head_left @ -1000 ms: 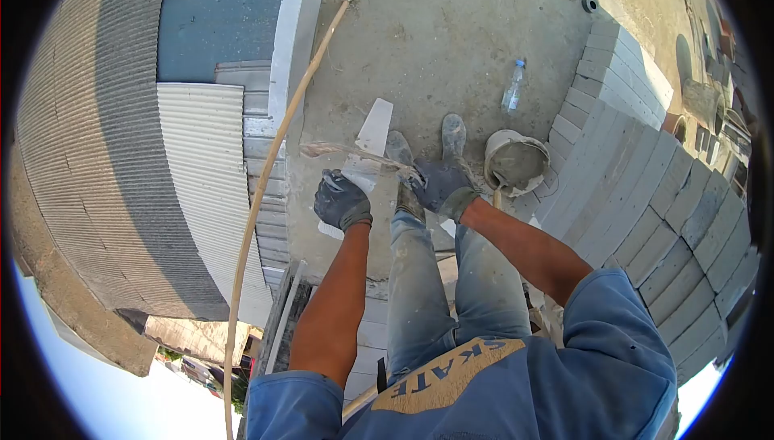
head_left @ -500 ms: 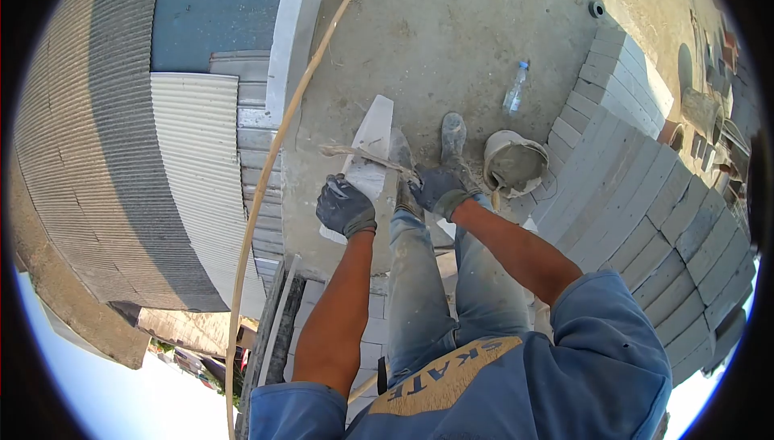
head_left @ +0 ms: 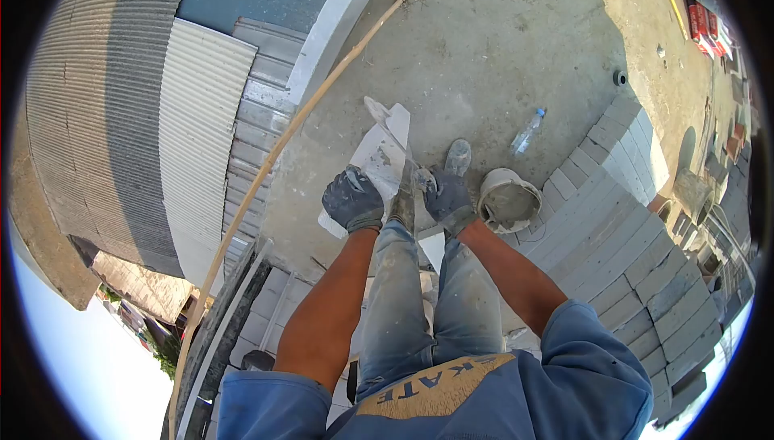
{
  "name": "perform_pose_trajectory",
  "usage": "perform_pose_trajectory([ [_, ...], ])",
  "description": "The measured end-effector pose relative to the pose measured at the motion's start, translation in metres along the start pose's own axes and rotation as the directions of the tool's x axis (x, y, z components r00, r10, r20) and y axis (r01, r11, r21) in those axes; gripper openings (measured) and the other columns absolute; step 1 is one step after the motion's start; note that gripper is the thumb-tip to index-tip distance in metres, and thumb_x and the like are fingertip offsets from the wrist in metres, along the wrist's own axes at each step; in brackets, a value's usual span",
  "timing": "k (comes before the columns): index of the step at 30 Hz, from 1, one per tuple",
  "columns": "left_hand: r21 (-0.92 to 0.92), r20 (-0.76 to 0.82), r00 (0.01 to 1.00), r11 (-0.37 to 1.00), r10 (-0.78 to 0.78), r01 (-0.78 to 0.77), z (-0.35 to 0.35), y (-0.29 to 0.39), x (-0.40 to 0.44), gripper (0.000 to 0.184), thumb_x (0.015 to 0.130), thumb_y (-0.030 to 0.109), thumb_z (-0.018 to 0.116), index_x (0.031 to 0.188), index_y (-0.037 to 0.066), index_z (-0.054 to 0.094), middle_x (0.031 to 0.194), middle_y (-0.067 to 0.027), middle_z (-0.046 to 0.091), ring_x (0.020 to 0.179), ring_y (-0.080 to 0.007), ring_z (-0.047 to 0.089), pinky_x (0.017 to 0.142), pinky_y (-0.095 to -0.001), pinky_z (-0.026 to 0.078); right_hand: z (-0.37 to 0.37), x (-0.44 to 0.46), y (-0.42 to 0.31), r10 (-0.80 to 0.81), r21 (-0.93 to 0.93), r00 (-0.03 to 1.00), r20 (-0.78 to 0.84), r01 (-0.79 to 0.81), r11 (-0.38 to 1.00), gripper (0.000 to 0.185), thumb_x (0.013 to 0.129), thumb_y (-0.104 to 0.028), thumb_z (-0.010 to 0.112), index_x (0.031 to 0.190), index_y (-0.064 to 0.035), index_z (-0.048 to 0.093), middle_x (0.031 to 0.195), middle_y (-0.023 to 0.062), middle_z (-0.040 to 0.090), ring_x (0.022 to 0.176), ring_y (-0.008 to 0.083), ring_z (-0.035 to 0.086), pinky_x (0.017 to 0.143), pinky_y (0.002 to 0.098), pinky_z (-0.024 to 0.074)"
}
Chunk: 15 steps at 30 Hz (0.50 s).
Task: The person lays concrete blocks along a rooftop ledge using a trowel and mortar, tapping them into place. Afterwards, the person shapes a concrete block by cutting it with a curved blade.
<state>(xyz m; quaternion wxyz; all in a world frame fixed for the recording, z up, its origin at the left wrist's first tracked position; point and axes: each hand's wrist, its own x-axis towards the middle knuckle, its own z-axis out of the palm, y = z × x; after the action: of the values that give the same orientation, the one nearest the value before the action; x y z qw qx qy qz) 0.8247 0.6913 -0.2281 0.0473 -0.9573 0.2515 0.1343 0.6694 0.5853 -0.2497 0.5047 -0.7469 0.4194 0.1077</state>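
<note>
My left hand (head_left: 353,198), in a dark mortar-stained glove, is closed in a fist over a pale block (head_left: 382,150). Whatever its fingers hold is hidden. My right hand (head_left: 448,196), gloved the same way, grips the near end of a long thin tool (head_left: 388,127) smeared with mortar. The tool's far end widens and lies across the block's upper part; its exact kind is unclear. Beside my right hand stands a bucket (head_left: 484,191) with grey mortar inside. My boot (head_left: 458,156) is just beyond that hand.
A plastic bottle (head_left: 528,132) lies on the concrete floor (head_left: 492,45). Stacked grey blocks (head_left: 597,206) rise on the right. At left, a long wooden pole (head_left: 302,113) slants past a low wall (head_left: 326,33) and corrugated roofing (head_left: 205,117).
The view has tilted and shifted. The tool has swung from nearly crosswise to pointing more away from me, along the block. Both hands remain closed.
</note>
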Motion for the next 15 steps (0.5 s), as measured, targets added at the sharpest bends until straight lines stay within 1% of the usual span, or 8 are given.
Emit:
perform_pose_trajectory([
  [2,-0.015,-0.006,0.999,0.999,-0.038,0.038,0.0,-0.002,0.001,0.029,0.094,0.028,0.044,0.095,0.009,0.066,0.093,-0.0109,0.068,0.088,-0.0319,0.061,0.08,-0.0451,0.044,0.001,-0.001,-0.008,-0.097,0.077,0.994,-0.053,0.101,0.992,0.028,0.088,-0.028,0.056,0.102,-0.004,0.063,0.089,0.0242,0.066,0.083,0.0443,0.063,0.073,0.0509,0.0497],
  [4,-0.036,0.027,0.998,0.998,-0.057,0.058,0.0,-0.004,0.001,0.026,0.091,0.028,0.048,0.09,0.009,0.066,0.09,-0.0115,0.068,0.087,-0.0315,0.062,0.079,-0.0453,0.044,0.027,0.004,0.002,0.072,-0.261,0.996,0.052,-0.056,0.964,0.026,0.089,-0.024,0.054,0.102,-0.0036,0.064,0.085,0.0234,0.066,0.081,0.0435,0.064,0.071,0.0504,0.0499],
  [5,-0.055,0.018,0.995,0.993,-0.099,0.1,0.0,-0.006,-0.002,0.026,0.091,0.028,0.048,0.09,0.009,0.066,0.09,-0.0115,0.068,0.087,-0.0315,0.062,0.079,-0.0453,0.044,0.028,0.006,0.011,0.043,-0.29,0.996,0.072,-0.021,0.957,0.026,0.089,-0.024,0.054,0.102,-0.0036,0.064,0.085,0.0234,0.066,0.081,0.0435,0.064,0.071,0.0504,0.0499],
  [9,-0.151,-0.014,0.998,0.987,-0.055,0.052,0.005,-0.011,-0.005,0.023,0.086,0.03,0.055,0.088,0.01,0.067,0.087,-0.0105,0.067,0.086,-0.0303,0.062,0.08,-0.045,0.044,0.017,0.009,0.004,-0.01,-0.127,0.998,0.062,0.018,0.992,0.028,0.091,-0.03,0.052,0.102,-0.0075,0.064,0.087,0.0253,0.065,0.082,0.0448,0.063,0.071,0.052,0.0501],
  [11,-0.183,-0.09,0.993,0.982,-0.073,0.056,0.005,-0.011,0.002,0.023,0.084,0.03,0.057,0.086,0.01,0.067,0.086,-0.0099,0.067,0.085,-0.03,0.062,0.08,-0.045,0.044,0.013,0.0,-0.01,-0.108,0.105,0.982,-0.153,0.125,0.987,0.022,0.087,-0.02,0.056,0.1,-0.0049,0.065,0.085,0.0242,0.066,0.084,0.045,0.063,0.07,0.0492,0.0498],
  [12,-0.172,-0.111,0.992,0.984,-0.067,0.047,0.004,-0.01,0.002,0.021,0.084,0.029,0.057,0.084,0.01,0.067,0.085,-0.0094,0.067,0.084,-0.03,0.062,0.08,-0.0448,0.044,0.023,0.003,-0.007,-0.11,0.094,0.985,-0.137,0.123,0.988,0.022,0.087,-0.02,0.056,0.1,-0.0049,0.065,0.085,0.0242,0.066,0.084,0.045,0.063,0.07,0.0492,0.0498],
  [14,-0.176,-0.134,0.989,0.984,-0.058,0.034,-0.002,-0.007,-0.001,0.02,0.084,0.028,0.058,0.083,0.01,0.067,0.083,-0.009,0.067,0.083,-0.03,0.062,0.081,-0.0446,0.044,0.043,0.016,0.009,-0.014,-0.217,1.0,-0.019,0.009,0.976,0.023,0.09,-0.024,0.053,0.094,-0.0052,0.065,0.084,0.0249,0.065,0.08,0.0462,0.062,0.067,0.0513,0.049],
  [15,-0.189,-0.106,0.992,0.981,-0.062,0.041,-0.005,-0.008,0.002,0.02,0.084,0.028,0.058,0.081,0.01,0.067,0.083,-0.0088,0.066,0.083,-0.0299,0.062,0.08,-0.0444,0.044,0.042,0.023,0.015,-0.024,-0.224,0.999,-0.029,0.017,0.975,0.023,0.09,-0.024,0.053,0.094,-0.0052,0.065,0.084,0.0249,0.065,0.08,0.0462,0.062,0.067,0.0513,0.049],
])
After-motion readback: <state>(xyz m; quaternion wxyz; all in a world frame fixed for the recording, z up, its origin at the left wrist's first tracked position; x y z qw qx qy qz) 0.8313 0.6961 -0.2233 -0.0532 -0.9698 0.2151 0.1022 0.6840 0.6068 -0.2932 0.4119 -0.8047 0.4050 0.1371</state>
